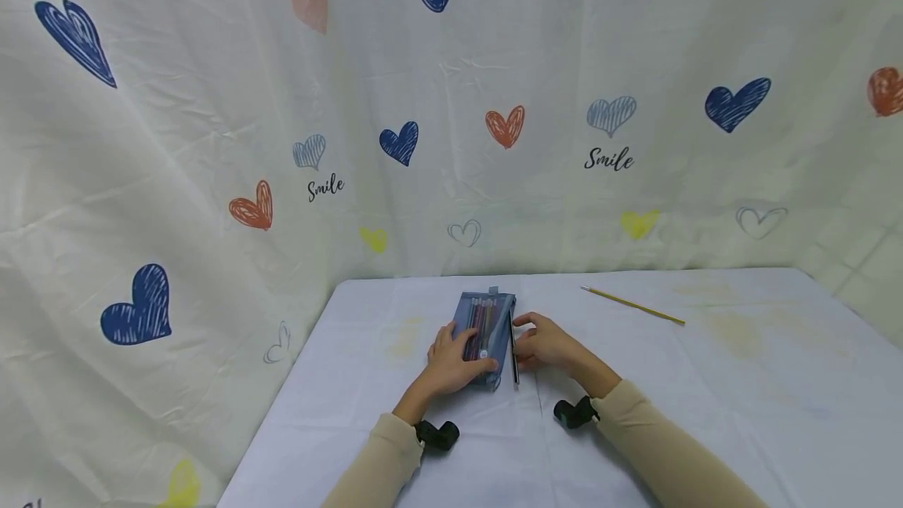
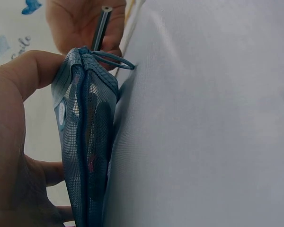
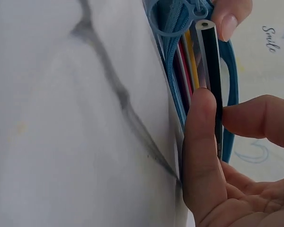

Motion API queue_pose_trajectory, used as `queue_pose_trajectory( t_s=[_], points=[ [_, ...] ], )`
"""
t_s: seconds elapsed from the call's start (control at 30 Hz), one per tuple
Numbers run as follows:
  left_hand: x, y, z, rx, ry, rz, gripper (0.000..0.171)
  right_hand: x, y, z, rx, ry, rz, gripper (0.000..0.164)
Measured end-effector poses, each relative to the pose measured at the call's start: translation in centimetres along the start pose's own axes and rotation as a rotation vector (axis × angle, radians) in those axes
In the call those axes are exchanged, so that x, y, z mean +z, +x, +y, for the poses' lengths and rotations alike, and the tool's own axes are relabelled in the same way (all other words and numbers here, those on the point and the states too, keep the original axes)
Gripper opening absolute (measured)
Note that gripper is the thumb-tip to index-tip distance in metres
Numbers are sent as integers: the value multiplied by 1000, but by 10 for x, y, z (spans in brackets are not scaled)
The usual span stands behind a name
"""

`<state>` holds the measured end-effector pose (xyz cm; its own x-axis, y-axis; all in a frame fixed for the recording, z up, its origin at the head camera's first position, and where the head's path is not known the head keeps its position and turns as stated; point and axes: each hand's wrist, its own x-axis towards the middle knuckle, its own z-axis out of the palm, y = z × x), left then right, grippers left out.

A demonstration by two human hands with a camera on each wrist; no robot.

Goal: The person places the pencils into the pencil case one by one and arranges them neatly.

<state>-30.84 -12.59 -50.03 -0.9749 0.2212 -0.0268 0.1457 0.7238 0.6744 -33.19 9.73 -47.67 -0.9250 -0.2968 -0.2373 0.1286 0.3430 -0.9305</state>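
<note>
A blue pencil case (image 1: 504, 328) with a mesh window lies on the table, several coloured pencils (image 1: 483, 320) showing through it. My left hand (image 1: 451, 363) holds the case from above, thumb near its close right corner and fingers over its left part. Along the case's right side, my right hand (image 1: 546, 342) pinches a dark pencil (image 3: 212, 61) between thumb and fingers. In the right wrist view this side of the case is unzipped, and the dark pencil overlaps the opening beside other pencils. A blue ring pull (image 3: 170, 19) hangs at the case's near end.
A yellow pencil (image 1: 635, 306) lies at the back right of the white-covered table (image 1: 705, 414). Behind the table hangs a white curtain (image 1: 550, 45) printed with hearts. Black wrist cameras are strapped at both sleeves.
</note>
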Motion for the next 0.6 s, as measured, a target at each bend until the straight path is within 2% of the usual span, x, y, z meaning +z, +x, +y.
queue_pose_trajectory(
  t_s=[0.2,0.4,0.6],
  points=[
    [0,1,-1,18,-3,7,83,7,7,-3,-14,37,35,62],
    [-1,0,0,22,-14,4,85,12,18,-6,28,25,75,63],
    [-1,1,-1,14,-11,4,85,14,22,-9,43,25,78,64]
  ],
)
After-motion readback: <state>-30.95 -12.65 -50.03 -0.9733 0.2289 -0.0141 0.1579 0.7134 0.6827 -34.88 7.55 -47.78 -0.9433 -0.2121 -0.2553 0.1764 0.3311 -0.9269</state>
